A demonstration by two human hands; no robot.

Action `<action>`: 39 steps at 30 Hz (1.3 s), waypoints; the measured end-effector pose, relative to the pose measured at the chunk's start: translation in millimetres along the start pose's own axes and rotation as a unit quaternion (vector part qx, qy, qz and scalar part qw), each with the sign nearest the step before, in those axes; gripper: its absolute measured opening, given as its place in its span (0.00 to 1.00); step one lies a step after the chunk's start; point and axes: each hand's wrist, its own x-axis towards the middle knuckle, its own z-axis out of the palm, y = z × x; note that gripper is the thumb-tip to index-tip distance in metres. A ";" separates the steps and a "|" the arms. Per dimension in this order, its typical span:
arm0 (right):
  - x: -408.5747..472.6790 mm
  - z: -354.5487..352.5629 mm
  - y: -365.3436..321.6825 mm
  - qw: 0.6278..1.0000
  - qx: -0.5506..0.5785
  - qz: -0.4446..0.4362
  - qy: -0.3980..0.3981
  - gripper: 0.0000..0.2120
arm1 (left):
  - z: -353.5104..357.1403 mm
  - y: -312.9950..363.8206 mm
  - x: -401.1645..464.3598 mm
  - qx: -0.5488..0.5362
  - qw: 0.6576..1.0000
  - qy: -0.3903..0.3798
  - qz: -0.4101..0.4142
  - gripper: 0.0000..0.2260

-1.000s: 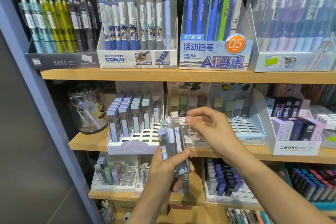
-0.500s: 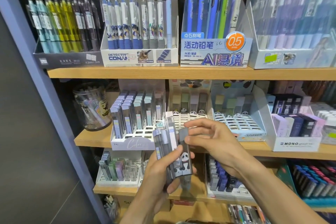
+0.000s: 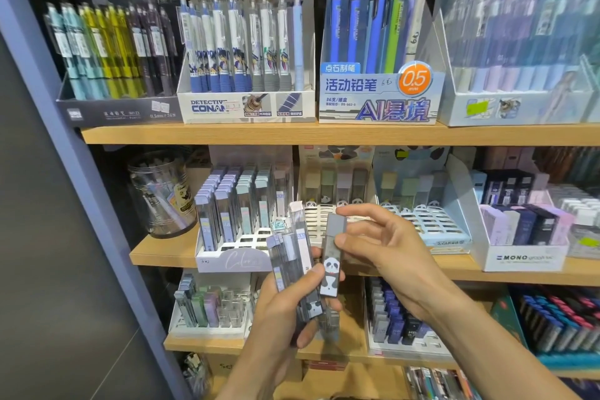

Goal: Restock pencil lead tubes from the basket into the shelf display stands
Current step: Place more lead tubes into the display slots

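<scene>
- Person stands at a wooden shelf unit w/ both hands up in front of the middle shelf (image 3: pixel 162 250).
- Left hand (image 3: pixel 285 305) is wrapped round a fanned bunch of lead tubes (image 3: pixel 290 256), thumb pressed across their fronts, fingers behind.
- Those tubes are slim, flat, clear grey plastic w/ pale lilac or white caps; 1 shows a "0.5" mark near its top. Another at the bottom of the bunch has a panda print.
- Right hand (image 3: pixel 386 250) pinches 1 panda tube (image 3: pixel 331 256) by its upper part, thumb in front, index finger over the cap; other fingers spread loose.
- Panda tube: grey opaque cap, smoky see-through body, white label at the base w/ a black-and-white panda. It stands nearly upright, just beside the bunch, lower end touching or overlapping the left hand's tubes; can't tell which.
- Both hands are close together, in front of the shelf edge.
- Behind them on the middle shelf: a white "Color" stand (image 3: pixel 233 256) approx half filled w/ lilac and blue-capped tubes, front slots bare.
- Right of it, 2 panda stands (image 3: pixel 431 227) w/ white grid slots, tubes in beige, green, lilac and grey only in the back row.
- Top shelf carries boxes of mechanical pencils (image 3: pixel 246 52).
</scene>
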 end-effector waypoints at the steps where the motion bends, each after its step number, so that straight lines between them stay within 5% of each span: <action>1: -2.3 0.3 1.5 1.000 -0.016 0.003 -0.011 0.19 | 0.0 -0.4 0.0 0.005 1.000 0.003 0.002 0.15; 5: -2.8 -2.2 5.0 0.999 -0.047 -0.013 0.000 0.22 | 0.7 -2.8 1.3 0.058 0.998 0.015 0.007 0.13; 10: 27.8 -25.9 -3.1 0.974 -0.133 -0.122 0.140 0.22 | -1.5 -5.0 5.9 0.086 0.996 0.011 0.011 0.14; 17: 53.2 -37.7 4.4 0.952 -0.229 -0.138 0.149 0.20 | -2.7 -8.3 13.4 0.073 0.997 0.007 0.014 0.15; 22: 67.6 -36.8 1.8 0.956 -0.207 -0.102 0.180 0.34 | -2.0 -9.6 16.4 0.076 0.997 0.009 0.011 0.16; 28: 77.9 -34.4 1.2 0.940 -0.277 -0.108 0.169 0.14 | 0.4 -9.3 17.7 0.080 0.997 0.011 0.011 0.14; 32: 87.4 -46.7 -3.9 0.885 -0.362 -0.159 0.248 0.07 | 0.4 -8.9 16.9 0.077 0.997 0.008 0.010 0.13; 39: 92.1 -47.7 -3.4 0.868 -0.416 -0.180 0.204 0.08 | 0.5 -8.7 17.1 0.075 0.997 0.005 0.012 0.15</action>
